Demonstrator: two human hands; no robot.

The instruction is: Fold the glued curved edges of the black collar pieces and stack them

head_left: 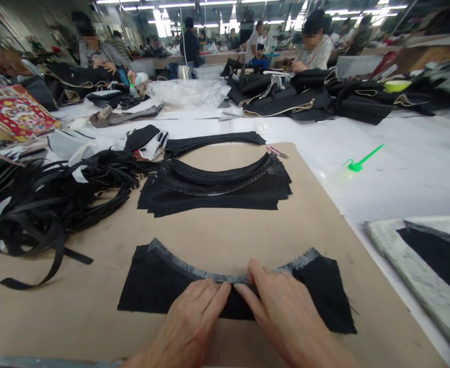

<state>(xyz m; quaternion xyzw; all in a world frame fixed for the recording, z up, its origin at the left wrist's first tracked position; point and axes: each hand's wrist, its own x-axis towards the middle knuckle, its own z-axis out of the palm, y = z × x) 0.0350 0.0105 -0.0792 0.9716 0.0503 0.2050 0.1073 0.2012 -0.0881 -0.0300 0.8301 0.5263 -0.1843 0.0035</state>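
A black cut piece of fabric [148, 286] with a curved grey-edged upper rim lies on the brown board [225, 230] right in front of me. My left hand [194, 319] and my right hand [278, 312] rest side by side on its middle, fingers together and pressed flat against the grey curved edge, fingertips nearly touching. Neither hand lifts the piece. Farther up the board sits a stack of similar black curved pieces [217, 189].
A tangle of black strips [48, 204] covers the left of the board. A green plastic tool [361, 161] lies on the white table at the right, small scissors [276, 151] by the board's far edge. Several people work at tables behind.
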